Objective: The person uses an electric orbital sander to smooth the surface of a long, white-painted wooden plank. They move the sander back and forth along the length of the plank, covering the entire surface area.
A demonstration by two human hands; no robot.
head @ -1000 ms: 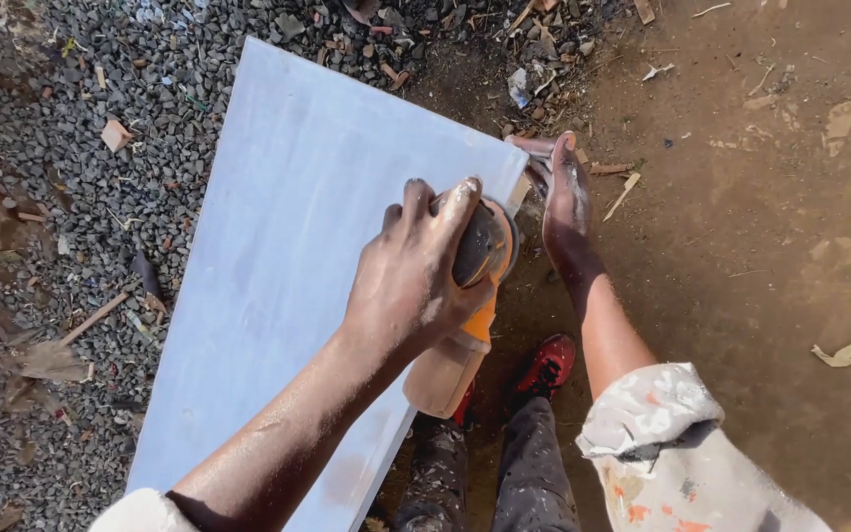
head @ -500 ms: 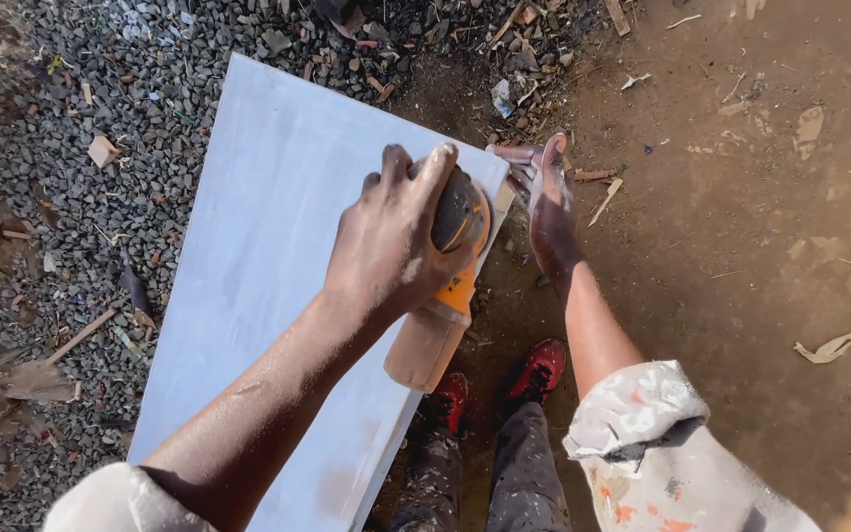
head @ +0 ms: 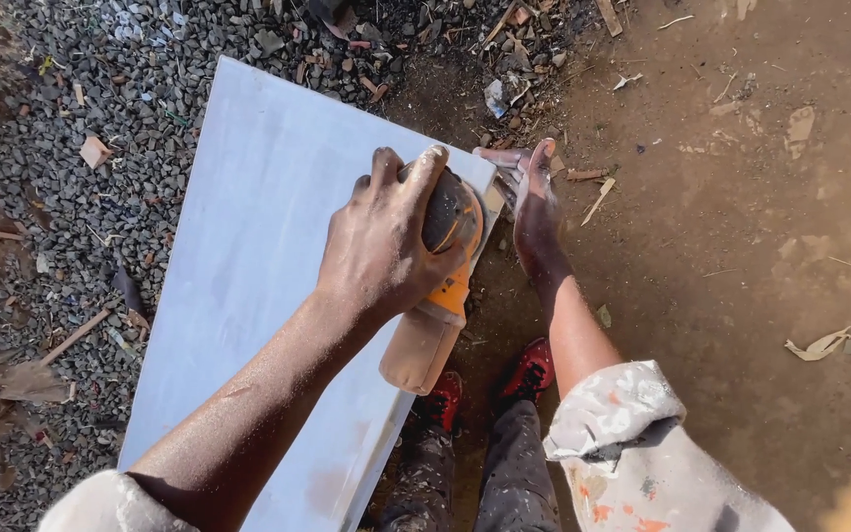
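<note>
Orange sander (head: 442, 258) under left hand (head: 381, 246) fingers; right hand (head: 534, 202) steadies board (head: 248, 256) edge.
</note>
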